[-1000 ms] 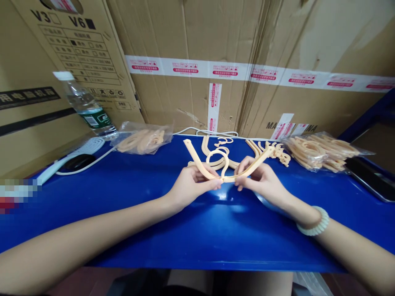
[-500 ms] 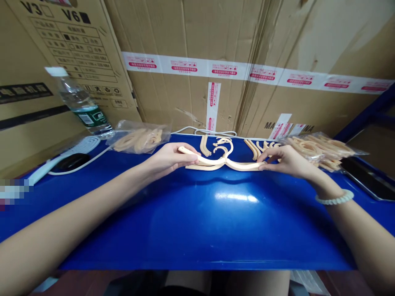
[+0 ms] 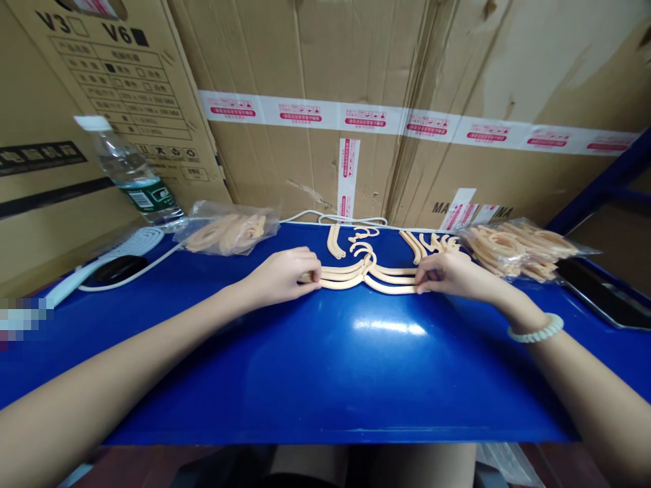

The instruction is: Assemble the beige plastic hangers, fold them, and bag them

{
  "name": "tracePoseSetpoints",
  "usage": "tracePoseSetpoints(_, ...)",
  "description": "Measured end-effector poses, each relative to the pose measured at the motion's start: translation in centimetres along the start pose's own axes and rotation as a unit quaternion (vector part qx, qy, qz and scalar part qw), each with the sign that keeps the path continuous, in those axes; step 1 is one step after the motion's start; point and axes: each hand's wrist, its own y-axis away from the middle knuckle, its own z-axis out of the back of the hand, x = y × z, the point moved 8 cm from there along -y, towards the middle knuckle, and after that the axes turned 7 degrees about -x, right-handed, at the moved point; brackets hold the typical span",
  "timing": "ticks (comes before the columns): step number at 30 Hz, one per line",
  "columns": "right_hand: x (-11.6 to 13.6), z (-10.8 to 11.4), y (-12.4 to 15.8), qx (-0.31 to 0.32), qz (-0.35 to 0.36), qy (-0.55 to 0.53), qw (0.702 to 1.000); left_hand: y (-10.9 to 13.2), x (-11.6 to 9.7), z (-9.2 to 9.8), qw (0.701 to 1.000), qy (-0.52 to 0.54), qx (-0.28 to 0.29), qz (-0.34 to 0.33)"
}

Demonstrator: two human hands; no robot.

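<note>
A small stack of beige plastic hangers lies flat on the blue table. My left hand has its fingers curled over the left ends of the hangers. My right hand pinches the right ends. Both hands rest on the table top. Loose beige hanger arms and hooks lie just behind the stack, with more loose beige arms and hooks further right.
Clear bags of beige parts sit at the back left and back right. A water bottle, a white handled device with a cable, and a dark tray line the sides. Cardboard boxes wall the back.
The hanger held up and bent between both hands came down flat onto the others. Both hands slid outward to its ends and now press the stack together on the table.
</note>
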Motion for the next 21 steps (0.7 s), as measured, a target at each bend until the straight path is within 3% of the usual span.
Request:
tracePoseSetpoints(15,-0.4,0.8,0.2,-0.024,-0.031,0.113,0.993,0.3,-1.7,-0.3,0.994,-0.008,-0.102,-0.021)
tracePoseSetpoints(21,-0.5,0.3,0.2,-0.021,-0.050,0.134,0.989,0.6,-0.8,-0.3,0.990,-0.030,-0.133,0.035)
